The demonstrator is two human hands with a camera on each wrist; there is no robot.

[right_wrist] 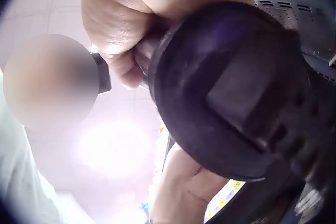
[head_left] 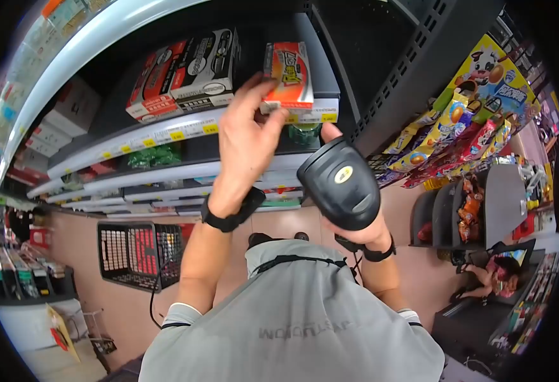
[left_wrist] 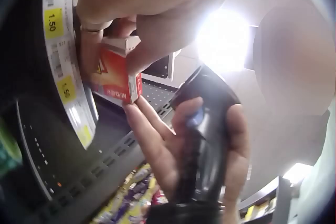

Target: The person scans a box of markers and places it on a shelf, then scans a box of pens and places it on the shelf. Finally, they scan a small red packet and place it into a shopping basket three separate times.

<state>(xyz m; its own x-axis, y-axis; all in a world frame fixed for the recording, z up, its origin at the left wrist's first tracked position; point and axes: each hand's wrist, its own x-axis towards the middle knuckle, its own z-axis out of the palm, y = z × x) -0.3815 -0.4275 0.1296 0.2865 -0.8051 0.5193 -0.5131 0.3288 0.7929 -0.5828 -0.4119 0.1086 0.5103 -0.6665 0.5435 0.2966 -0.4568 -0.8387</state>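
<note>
My left hand (head_left: 249,141) reaches to the upper shelf and pinches a small red and orange printed box (head_left: 294,75) between thumb and fingers. The box sits at the shelf's front edge. In the left wrist view its red side (left_wrist: 114,79) shows below the fingers. My right hand (head_left: 373,232) is wrapped round a black barcode scanner (head_left: 342,181), with a finger at the blue trigger (left_wrist: 197,117). Other fingers of that hand extend toward the box, their tips right at its lower corner. Up close in the right wrist view, the scanner's dark body (right_wrist: 184,103) hides most of the grip.
Left of the box stand larger black, white and red cartons (head_left: 200,67). Yellow price tags line the shelf edge (head_left: 184,130). Snack packets (head_left: 451,127) hang at right beside a dark upright (head_left: 397,76). A black basket (head_left: 129,254) is on the floor; a person (head_left: 493,277) sits at right.
</note>
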